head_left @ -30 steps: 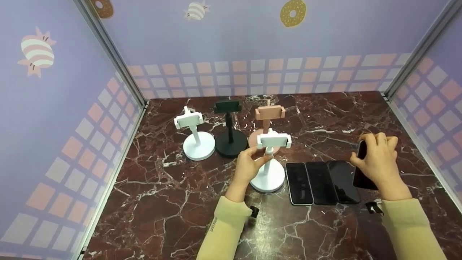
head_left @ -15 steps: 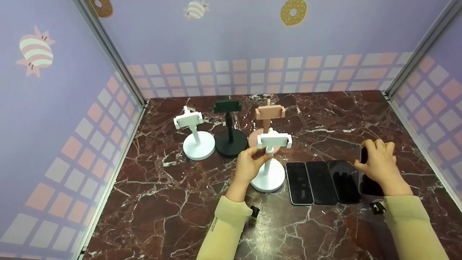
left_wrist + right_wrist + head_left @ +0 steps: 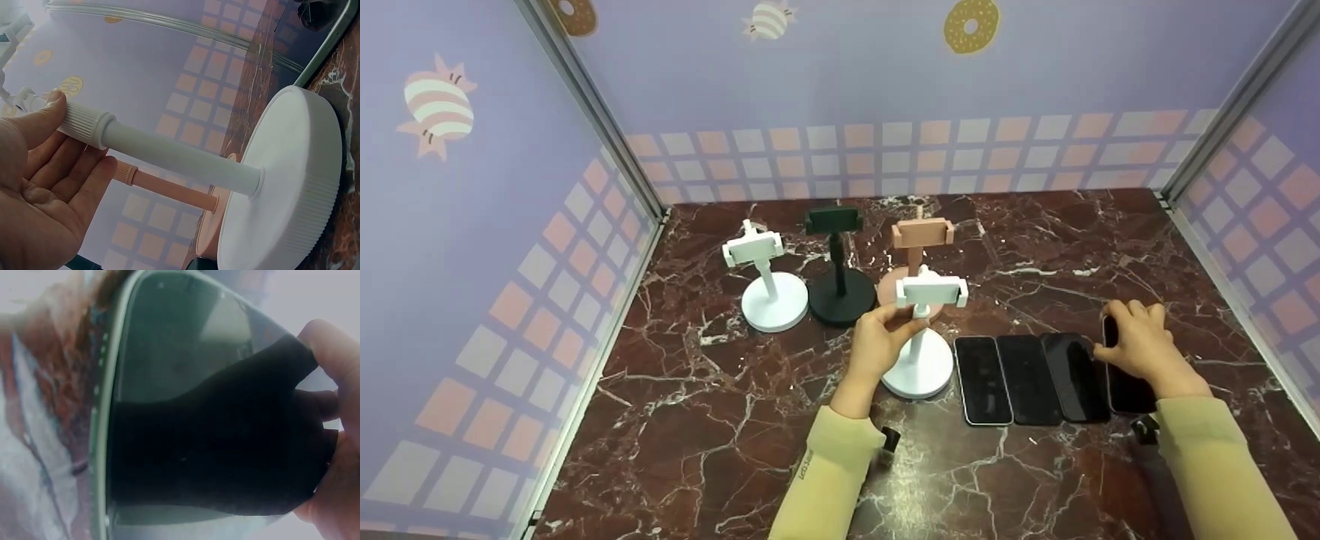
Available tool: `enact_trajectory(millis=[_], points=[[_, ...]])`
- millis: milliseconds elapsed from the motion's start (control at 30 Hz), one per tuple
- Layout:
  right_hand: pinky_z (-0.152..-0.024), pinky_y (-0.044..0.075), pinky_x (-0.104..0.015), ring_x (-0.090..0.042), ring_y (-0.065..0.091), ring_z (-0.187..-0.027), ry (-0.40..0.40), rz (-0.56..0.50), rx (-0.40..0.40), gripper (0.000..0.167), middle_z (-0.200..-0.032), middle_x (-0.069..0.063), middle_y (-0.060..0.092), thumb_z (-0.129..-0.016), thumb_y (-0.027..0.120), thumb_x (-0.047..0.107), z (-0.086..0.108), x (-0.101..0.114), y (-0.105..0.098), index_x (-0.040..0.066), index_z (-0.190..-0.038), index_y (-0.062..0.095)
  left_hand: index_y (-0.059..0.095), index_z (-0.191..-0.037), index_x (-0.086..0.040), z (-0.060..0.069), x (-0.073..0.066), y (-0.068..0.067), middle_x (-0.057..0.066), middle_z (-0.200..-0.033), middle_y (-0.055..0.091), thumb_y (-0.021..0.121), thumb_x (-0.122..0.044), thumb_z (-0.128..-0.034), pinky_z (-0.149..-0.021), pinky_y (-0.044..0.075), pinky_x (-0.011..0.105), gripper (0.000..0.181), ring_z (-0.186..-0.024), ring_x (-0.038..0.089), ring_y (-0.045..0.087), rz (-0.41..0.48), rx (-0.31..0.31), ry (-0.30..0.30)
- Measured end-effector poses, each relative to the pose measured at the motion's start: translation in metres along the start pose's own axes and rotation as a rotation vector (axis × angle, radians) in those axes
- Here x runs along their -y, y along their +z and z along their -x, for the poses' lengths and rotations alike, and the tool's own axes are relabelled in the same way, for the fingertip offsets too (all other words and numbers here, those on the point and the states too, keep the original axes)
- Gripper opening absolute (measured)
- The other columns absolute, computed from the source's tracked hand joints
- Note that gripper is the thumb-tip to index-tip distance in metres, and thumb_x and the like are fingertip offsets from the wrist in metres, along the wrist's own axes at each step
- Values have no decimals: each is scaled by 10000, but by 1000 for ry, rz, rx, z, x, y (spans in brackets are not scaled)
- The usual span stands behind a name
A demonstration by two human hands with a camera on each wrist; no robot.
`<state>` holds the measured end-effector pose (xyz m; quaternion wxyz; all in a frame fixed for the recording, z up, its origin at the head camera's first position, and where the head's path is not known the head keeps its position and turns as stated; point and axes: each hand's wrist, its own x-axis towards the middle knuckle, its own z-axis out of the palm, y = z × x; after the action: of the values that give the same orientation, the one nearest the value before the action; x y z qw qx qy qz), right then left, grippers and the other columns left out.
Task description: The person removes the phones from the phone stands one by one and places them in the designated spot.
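Note:
My left hand [image 3: 874, 349] holds the neck of a white phone stand [image 3: 931, 291] near the table's middle. The left wrist view shows the thumb and fingers about the ribbed collar of that stand [image 3: 174, 154], whose round base sits upright on the table. At the right, my right hand [image 3: 1144, 341] grips a dark phone [image 3: 1129, 390] by its upper end, thumb on one side. In the right wrist view the phone's glossy screen [image 3: 169, 354] reflects the hand. Whether the whole phone touches the table, I cannot tell. Several dark phones [image 3: 1029, 379] lie side by side just left of it.
Behind stand another white stand [image 3: 775, 301], a black stand [image 3: 840, 296] and a pink stand [image 3: 922, 233], the pink one partly hidden by the held stand. Patterned panels [image 3: 885, 75] wall in the marbled table [image 3: 697, 450] at the back and sides.
My right hand has come down and nearer with the phone, then slightly left, bringing the phone alongside the row. The left hand and its stand have stayed put.

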<state>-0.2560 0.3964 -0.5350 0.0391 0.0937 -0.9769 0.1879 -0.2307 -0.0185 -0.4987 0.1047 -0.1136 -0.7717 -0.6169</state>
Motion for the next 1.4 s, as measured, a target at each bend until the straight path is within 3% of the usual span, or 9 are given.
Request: enact_trajectory(millis=[433, 667, 1033, 1267, 1400], points=[[-655, 395, -635, -472, 314, -1008, 6, -54, 77, 440, -1147, -299, 503, -806, 811, 159, -5, -8, 7, 36, -1106, 512, 760, -1056, 92, 0, 0, 3, 260, -1027, 769, 820, -45, -855, -819, 632, 334, 250, -962, 371, 763, -14, -37, 28], [-734, 380, -739, -575, 280, -1193, 24, -72, 137, 381, -1245, -354, 468, -868, 758, 191, -8, -9, 9, 37, -1109, 507, 763, -1068, 84, -1, -3, 2, 258, -1025, 770, 820, -74, -860, -810, 635, 363, 267, -950, 363, 768, -38, -36, 33], [-756, 399, -678, -510, 341, -1072, 55, -70, 164, 324, -1177, -327, 492, -971, 633, 225, -10, -10, 22, 5, -1173, 509, 789, -1018, 35, 0, -27, -1, 202, -1001, 787, 837, -92, -845, -812, 629, 299, 220, -941, 313, 778, -51, -42, 73], [-805, 373, -640, -486, 337, -1035, 47, -83, 165, 299, -1117, -311, 498, -964, 602, 195, -12, -10, 25, -14, -1157, 512, 782, -1027, 43, 1, -46, -1, 210, -1001, 786, 831, -104, -851, -804, 626, 271, 234, -940, 319, 777, -26, 3, 103], [-758, 376, -578, -454, 340, -1010, 48, -80, 165, 285, -1067, -277, 496, -958, 594, 198, -12, -9, 25, -5, -1145, 525, 773, -1056, 51, -1, -56, 1, 215, -1015, 784, 823, -100, -859, -826, 627, 299, 253, -959, 329, 774, -17, 35, 113]])
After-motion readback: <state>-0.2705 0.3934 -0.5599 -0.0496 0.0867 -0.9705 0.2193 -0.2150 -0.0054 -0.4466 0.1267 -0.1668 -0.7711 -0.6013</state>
